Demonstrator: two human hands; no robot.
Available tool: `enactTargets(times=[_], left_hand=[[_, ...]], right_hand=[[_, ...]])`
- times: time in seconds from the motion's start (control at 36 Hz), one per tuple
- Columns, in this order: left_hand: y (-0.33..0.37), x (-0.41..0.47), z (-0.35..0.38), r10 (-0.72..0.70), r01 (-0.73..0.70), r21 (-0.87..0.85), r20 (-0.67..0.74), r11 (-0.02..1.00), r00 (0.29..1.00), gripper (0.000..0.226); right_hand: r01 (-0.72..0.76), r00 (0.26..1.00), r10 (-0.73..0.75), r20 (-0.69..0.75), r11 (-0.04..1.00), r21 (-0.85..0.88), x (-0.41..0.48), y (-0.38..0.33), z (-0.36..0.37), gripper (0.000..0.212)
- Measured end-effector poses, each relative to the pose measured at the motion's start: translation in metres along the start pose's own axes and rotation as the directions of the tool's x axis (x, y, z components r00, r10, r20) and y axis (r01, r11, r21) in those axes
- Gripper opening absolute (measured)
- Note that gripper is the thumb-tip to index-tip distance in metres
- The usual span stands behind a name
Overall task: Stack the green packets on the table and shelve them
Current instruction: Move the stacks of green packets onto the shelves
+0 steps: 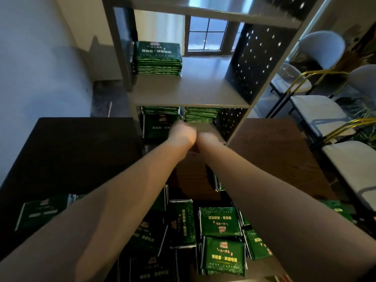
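Both my arms reach forward to the centre of the frame, into the lower bay of the shelf unit (189,94).

1. My left hand (181,133) sits at the front edge of the lower-left stack (157,124) of green packets. It looks bunched, but blur hides the fingers, so I cannot tell whether it grips anything.
2. My right hand (208,137) lies just beside the left one, below the lower-right stack (201,115). Its fingers are hidden from view, and I cannot tell its state either.
3. A third stack, the upper stack (157,59), stands on the board above, against the left upright, in the upper centre of the frame.
4. The loose packets (220,221) lie scattered and overlapping on the table (71,149) at the bottom centre, between and under my forearms, with one more at the lower left.

A window (207,33) shows behind the shelf at the top. Chairs (321,112) with gold-coloured frames stand along the right edge.
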State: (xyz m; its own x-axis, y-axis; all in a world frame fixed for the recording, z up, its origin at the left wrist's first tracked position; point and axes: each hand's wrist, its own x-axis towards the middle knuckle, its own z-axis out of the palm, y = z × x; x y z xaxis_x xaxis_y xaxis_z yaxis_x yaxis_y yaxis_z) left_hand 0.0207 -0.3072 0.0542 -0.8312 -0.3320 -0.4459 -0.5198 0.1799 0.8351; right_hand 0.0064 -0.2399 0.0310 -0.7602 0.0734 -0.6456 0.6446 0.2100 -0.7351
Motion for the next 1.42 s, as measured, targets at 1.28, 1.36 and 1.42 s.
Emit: enactTargets(times=[1.28, 1.36, 1.42], left_hand=[[-0.165, 0.048, -0.125, -0.490, -0.091, 0.777, 0.477, 0.622, 0.730, 0.081], [-0.165, 0.045, -0.127, -0.477, -0.063, 0.749, 0.483, 0.660, 0.734, 0.076], [-0.166, 0.045, -0.128, -0.457, -0.031, 0.719, 0.474, 0.695, 0.753, 0.075]], right_hand=[[0.006, 0.870, 0.340, 0.357, 0.718, -0.696, 0.018, 0.098, 0.083, 0.058], [0.025, 0.884, 0.309, 0.350, 0.717, -0.696, 0.017, 0.097, 0.083, 0.066], [0.041, 0.890, 0.286, 0.354, 0.723, -0.689, 0.016, 0.095, 0.083, 0.068]])
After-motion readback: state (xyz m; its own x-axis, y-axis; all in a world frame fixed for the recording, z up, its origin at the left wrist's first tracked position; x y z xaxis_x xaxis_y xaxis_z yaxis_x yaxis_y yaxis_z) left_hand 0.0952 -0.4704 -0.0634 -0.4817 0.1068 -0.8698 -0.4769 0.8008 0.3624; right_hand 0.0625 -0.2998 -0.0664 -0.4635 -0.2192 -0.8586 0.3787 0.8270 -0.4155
